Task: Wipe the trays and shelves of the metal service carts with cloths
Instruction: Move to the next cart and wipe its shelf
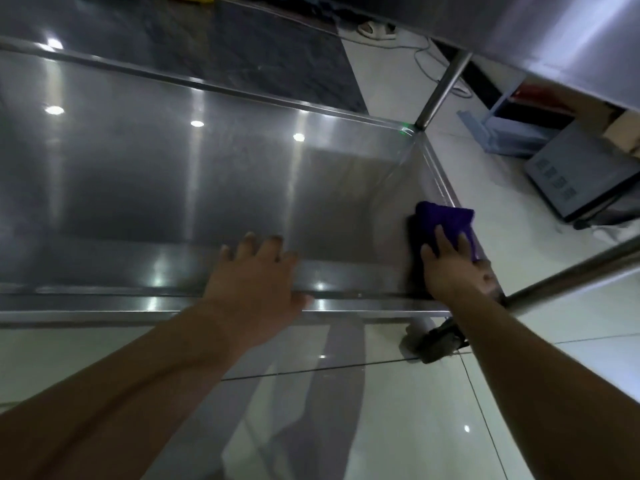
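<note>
Gleaming steel shelf [173,174] mirrors lamps; folded purple cloth [445,221] under right hand [457,268].

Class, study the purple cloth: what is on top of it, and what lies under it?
The right hand presses on the purple cloth, fingers straight. Under it lies the metal shelf near its right rim; that patch is hidden.

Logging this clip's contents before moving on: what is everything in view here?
Cart shelf: one, steel grey, left and centre.
Cloth: one, purple, at the shelf's right edge.
Upper shelf: one, steel, top right.
Cart posts: two, steel, right corners.
Caster: one, dark, under the near right corner.
Power strip: one, white, floor at top.
Left hand: one, bare, resting on the near rim.
Right hand: one, bare, pressing the cloth.
</note>
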A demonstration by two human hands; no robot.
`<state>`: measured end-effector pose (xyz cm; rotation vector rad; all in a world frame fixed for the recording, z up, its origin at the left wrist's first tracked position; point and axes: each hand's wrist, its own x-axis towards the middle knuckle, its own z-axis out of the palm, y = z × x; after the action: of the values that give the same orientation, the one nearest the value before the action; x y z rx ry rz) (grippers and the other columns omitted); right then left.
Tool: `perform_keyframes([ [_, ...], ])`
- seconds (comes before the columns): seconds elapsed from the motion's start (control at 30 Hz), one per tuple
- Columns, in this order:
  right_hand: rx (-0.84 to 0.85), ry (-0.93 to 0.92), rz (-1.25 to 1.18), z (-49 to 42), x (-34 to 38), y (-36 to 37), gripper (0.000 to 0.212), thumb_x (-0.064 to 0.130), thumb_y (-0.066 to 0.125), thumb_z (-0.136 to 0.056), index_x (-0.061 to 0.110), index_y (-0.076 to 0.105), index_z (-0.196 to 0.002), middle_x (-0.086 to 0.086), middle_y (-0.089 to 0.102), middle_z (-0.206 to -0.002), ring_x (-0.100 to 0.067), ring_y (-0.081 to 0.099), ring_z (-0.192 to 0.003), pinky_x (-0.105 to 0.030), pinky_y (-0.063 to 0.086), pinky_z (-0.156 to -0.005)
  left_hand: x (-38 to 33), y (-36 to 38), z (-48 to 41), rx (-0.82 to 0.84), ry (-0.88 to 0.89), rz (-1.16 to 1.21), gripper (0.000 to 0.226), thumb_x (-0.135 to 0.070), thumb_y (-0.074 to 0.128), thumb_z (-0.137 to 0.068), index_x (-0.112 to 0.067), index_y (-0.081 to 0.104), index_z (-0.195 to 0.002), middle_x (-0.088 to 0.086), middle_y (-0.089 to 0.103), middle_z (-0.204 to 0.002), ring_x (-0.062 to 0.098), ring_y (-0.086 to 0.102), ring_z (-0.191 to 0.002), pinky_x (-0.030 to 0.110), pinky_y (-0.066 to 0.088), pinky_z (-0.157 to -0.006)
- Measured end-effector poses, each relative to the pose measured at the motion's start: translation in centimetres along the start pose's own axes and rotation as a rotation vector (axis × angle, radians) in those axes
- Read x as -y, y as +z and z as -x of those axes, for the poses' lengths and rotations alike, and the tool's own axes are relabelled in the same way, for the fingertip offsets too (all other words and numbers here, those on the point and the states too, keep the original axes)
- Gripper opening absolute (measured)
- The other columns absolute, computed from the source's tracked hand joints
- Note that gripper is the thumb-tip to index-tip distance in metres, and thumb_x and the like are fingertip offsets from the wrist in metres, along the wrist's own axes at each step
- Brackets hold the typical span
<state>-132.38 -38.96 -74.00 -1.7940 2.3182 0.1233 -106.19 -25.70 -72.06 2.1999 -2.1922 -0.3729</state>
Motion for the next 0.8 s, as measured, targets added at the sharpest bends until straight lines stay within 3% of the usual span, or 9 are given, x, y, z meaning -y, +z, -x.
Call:
perform_keyframes([
  [0.1, -0.011, -0.344, 0.046, 4.0, 0.4, 1.1, 0.054, 0.055, 0.024, -0.096, 0.051, 0.001, -0.144, 0.005, 0.004, -0.159, -0.036, 0.012, -0.139, -0.056, 0.015, -0.107, -2.3, 0.7, -0.5, 0.052, 0.057, 0.022, 0.065, -0.063, 0.039, -0.086, -0.028, 0.031, -0.139, 0.000, 0.020, -0.152, 0.032, 0.017, -0.140, 0.052, 0.025, -0.109],
  [0.2, -0.026, -0.647, 0.102, 5.9, -2.3, 1.4, 0.052, 0.061, 0.018, -0.091, 0.060, -0.002, -0.139, 0.012, 0.005, -0.158, -0.028, 0.018, -0.134, -0.049, 0.021, -0.105, -2.8, 0.7, -0.8, 0.046, 0.052, -0.032, 0.064, -0.068, 0.038, -0.083, -0.028, 0.041, -0.132, 0.001, 0.034, -0.143, 0.033, 0.030, -0.132, 0.051, 0.035, -0.103],
  [0.27, -0.025, -0.557, 0.155, 4.2, -4.1, 0.6, 0.052, 0.058, 0.020, -0.095, 0.057, -0.004, -0.141, 0.010, 0.002, -0.158, -0.031, 0.019, -0.136, -0.049, 0.021, -0.107, -2.7, 0.4, -0.8, 0.046, 0.045, -0.023, 0.065, -0.071, 0.038, -0.080, -0.028, 0.048, -0.128, -0.001, 0.040, -0.138, 0.030, 0.037, -0.127, 0.049, 0.039, -0.101],
  [0.37, -0.032, -0.216, 0.221, -0.3, -5.2, -0.5, 0.056, 0.051, 0.024, -0.098, 0.048, -0.005, -0.145, 0.003, -0.003, -0.159, -0.036, 0.021, -0.132, -0.048, 0.025, -0.103, -2.7, 0.4, -0.8, 0.016, 0.036, 0.002, 0.063, -0.072, 0.039, -0.077, -0.031, 0.052, -0.123, -0.004, 0.044, -0.133, 0.027, 0.041, -0.122, 0.046, 0.041, -0.098],
  [0.47, -0.053, 0.034, 0.132, -3.3, -2.7, -0.9, 0.055, 0.051, 0.022, -0.097, 0.044, -0.003, -0.146, 0.003, -0.005, -0.159, -0.038, 0.018, -0.133, -0.049, 0.020, -0.105, -2.8, 0.6, -0.9, -0.020, 0.031, -0.009, 0.062, -0.073, 0.039, -0.077, -0.033, 0.052, -0.121, -0.007, 0.046, -0.133, 0.024, 0.042, -0.121, 0.040, 0.041, -0.096],
  [0.53, -0.033, 0.009, 0.053, -3.9, 0.2, -0.6, 0.056, 0.051, 0.021, -0.097, 0.041, -0.002, -0.147, 0.001, -0.005, -0.159, -0.042, 0.011, -0.137, -0.055, 0.013, -0.108, -2.8, 0.8, -1.0, -0.034, 0.035, -0.018, 0.061, -0.073, 0.039, -0.077, -0.034, 0.052, -0.122, -0.008, 0.046, -0.133, 0.024, 0.043, -0.121, 0.039, 0.040, -0.096],
  [0.7, -0.049, -0.486, 0.149, -4.0, 2.6, 0.2, 0.055, 0.054, 0.023, -0.096, 0.047, -0.001, -0.146, 0.006, 0.004, -0.158, -0.038, 0.022, -0.132, -0.050, 0.025, -0.101, -2.5, 0.8, -1.5, -0.005, 0.023, 0.002, 0.065, -0.078, 0.040, -0.071, -0.037, 0.052, -0.119, -0.011, 0.045, -0.130, 0.022, 0.045, -0.115, 0.036, 0.042, -0.091],
  [0.8, -0.089, -0.393, 0.182, -5.9, 0.9, -0.8, 0.055, 0.050, 0.026, -0.097, 0.045, 0.003, -0.147, 0.003, 0.008, -0.158, -0.040, 0.024, -0.131, -0.053, 0.026, -0.101, -2.5, 0.4, -1.9, 0.016, 0.029, -0.004, 0.067, -0.081, 0.039, -0.069, -0.037, 0.052, -0.117, -0.011, 0.046, -0.126, 0.022, 0.046, -0.110, 0.035, 0.046, -0.087],
])
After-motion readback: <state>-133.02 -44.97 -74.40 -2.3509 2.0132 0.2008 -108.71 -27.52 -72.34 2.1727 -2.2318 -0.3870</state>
